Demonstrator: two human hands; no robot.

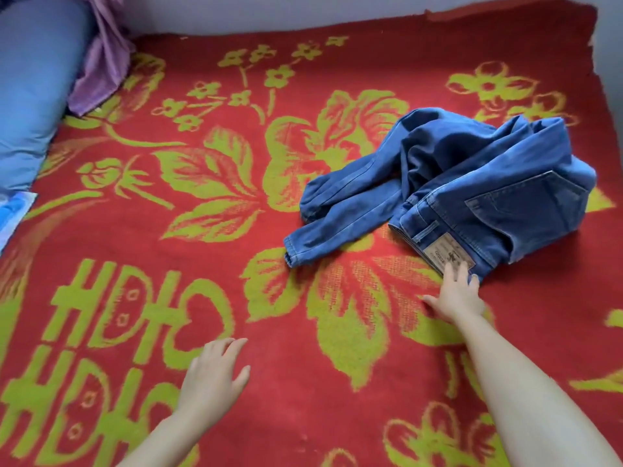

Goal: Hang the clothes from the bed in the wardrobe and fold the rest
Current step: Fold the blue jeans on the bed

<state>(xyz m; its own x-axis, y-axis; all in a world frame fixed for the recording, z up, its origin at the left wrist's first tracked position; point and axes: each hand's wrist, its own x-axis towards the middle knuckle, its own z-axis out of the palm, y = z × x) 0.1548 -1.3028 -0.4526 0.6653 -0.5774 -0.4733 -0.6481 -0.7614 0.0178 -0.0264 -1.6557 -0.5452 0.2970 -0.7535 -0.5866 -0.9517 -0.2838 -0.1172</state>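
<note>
Nearest, the left grip [215, 375] hangs released over the bed [269, 382], holding nothing. Further on, the right grip [458, 293] is unclenched, its straight fingers touching the waistband of the jeans [472, 176], which lie crumpled at the bed's right side. Pulled by that corner alone, the tangled legs would likely drag and twist, spoiling the fold. Beyond, at far left, lies purple cloth [104, 62]

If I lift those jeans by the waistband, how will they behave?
The jeans lie crumpled in soft folds, so they will likely flop, legs trailing. The denim looks thick, probably fairly heavy. Pushed, they may bunch on the coarse blanket.
</note>
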